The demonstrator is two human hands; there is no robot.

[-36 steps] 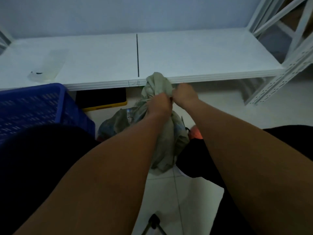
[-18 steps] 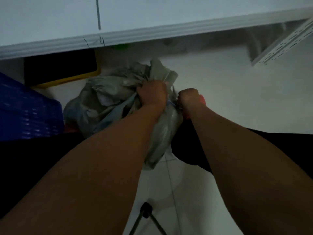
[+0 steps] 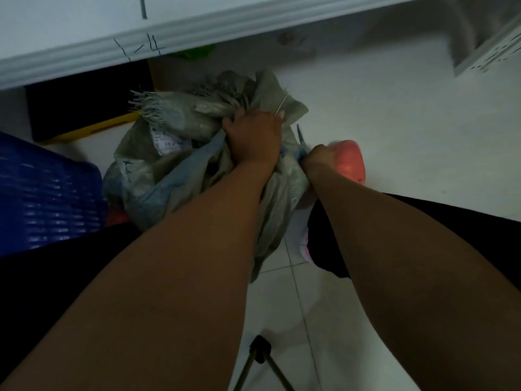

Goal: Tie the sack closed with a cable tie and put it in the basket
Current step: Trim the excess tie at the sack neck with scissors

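Our left hand [image 3: 253, 136] clamps the woven sack's [image 3: 169, 170] bunched neck; at its 3 o'clock our right hand [image 3: 320, 159] fists what seems the cable tie [image 3: 300, 136]. We should cinch steadily.

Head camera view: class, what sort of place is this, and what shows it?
Probably a storeroom: white shelving with a perforated upright, a blue plastic basket and a woven sack on tiled floor.

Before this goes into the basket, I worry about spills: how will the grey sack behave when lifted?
Probably floppy: the sack is crumpled cloth sagging around the left hand gripping its neck. Likely light for its size, bulging loosely. The frayed mouth may spread if released.
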